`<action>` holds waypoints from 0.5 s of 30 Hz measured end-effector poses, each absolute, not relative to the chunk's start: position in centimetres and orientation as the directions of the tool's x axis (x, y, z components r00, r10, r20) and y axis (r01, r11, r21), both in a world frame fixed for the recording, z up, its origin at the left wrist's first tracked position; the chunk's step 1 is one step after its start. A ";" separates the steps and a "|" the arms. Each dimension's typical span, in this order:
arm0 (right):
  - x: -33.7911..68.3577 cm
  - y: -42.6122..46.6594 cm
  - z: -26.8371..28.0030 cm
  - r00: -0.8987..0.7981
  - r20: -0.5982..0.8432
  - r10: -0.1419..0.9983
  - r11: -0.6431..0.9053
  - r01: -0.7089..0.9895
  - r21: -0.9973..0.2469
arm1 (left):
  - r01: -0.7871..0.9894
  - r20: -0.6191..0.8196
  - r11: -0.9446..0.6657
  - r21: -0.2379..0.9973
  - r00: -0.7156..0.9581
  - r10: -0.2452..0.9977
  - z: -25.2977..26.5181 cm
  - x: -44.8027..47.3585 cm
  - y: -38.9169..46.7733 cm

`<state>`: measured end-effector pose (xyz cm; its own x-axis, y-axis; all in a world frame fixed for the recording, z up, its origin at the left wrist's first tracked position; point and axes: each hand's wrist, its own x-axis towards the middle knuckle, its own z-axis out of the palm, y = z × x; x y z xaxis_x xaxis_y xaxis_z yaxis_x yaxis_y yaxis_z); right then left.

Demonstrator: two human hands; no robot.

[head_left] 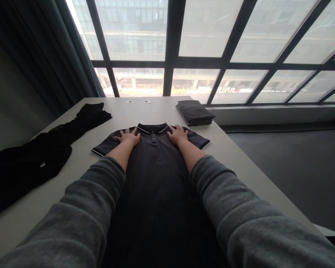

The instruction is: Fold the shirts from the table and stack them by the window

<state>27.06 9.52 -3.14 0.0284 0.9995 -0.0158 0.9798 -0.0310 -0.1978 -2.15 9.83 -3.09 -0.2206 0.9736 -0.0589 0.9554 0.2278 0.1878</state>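
A dark polo shirt (156, 171) lies spread out, front side up, with its collar toward the window. White piping edges the collar and the sleeve hems, and a short button placket runs down from the neck. My left hand (128, 137) rests flat on the left shoulder area, fingers spread. On the opposite shoulder, my right hand (178, 134) also presses flat with its fingers apart. Both arms reach forward over the shirt. The shirt's lower end fades into shadow near me, so its hem cannot be made out.
Under the shirt is a white table (234, 163). Black garments (50, 145) lie loosely along its left side. Folded striped clothes (195, 112) are stacked at the far right edge. A dark curtain (44, 48) hangs at left, and windows rise beyond the table.
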 end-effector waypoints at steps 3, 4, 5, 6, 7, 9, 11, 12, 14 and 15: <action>27.1 9.4 -3.4 -0.022 0.046 0.999 0.031 0.982 -0.189 | 0.985 0.064 0.089 0.146 -0.099 0.993 -3.4 -2.1 9.6; 27.1 9.5 -3.4 -0.031 0.034 0.999 0.037 0.983 -0.182 | 0.990 0.070 0.033 0.134 -0.043 0.997 -3.5 -2.1 9.6; 27.1 9.6 -3.4 -0.034 0.011 0.999 0.035 0.984 -0.176 | 0.992 0.057 -0.005 0.128 -0.002 0.998 -3.6 -2.3 9.6; 27.1 9.7 -3.4 -0.033 -0.018 0.999 0.029 0.985 -0.171 | 0.991 0.030 -0.019 0.130 0.015 0.999 -3.6 -2.5 9.7; 27.2 9.8 -3.4 -0.028 -0.049 0.998 0.019 0.986 -0.166 | 0.991 -0.003 -0.006 0.134 0.006 1.000 -3.6 -2.6 9.8; 27.2 10.2 -3.3 -0.017 -0.103 0.995 0.001 0.988 -0.157 | 0.989 -0.051 0.061 0.138 -0.055 0.997 -3.6 -3.0 10.1; 27.3 10.6 -3.2 -0.008 -0.135 0.991 -0.012 0.989 -0.149 | 0.985 -0.074 0.109 0.137 -0.099 0.992 -3.5 -3.1 10.4; 27.3 10.8 -3.1 -0.004 -0.149 0.989 -0.018 0.989 -0.147 | 0.983 -0.083 0.120 0.138 -0.110 0.990 -3.4 -3.2 10.4; 27.3 11.0 -2.8 -0.003 -0.183 0.983 -0.025 0.988 -0.149 | 0.981 -0.085 0.131 0.142 -0.120 0.989 -3.2 -3.6 10.3; 27.4 11.0 -2.6 -0.006 -0.190 0.982 -0.023 0.988 -0.153 | 0.979 -0.073 0.143 0.143 -0.133 0.988 -3.1 -3.9 10.0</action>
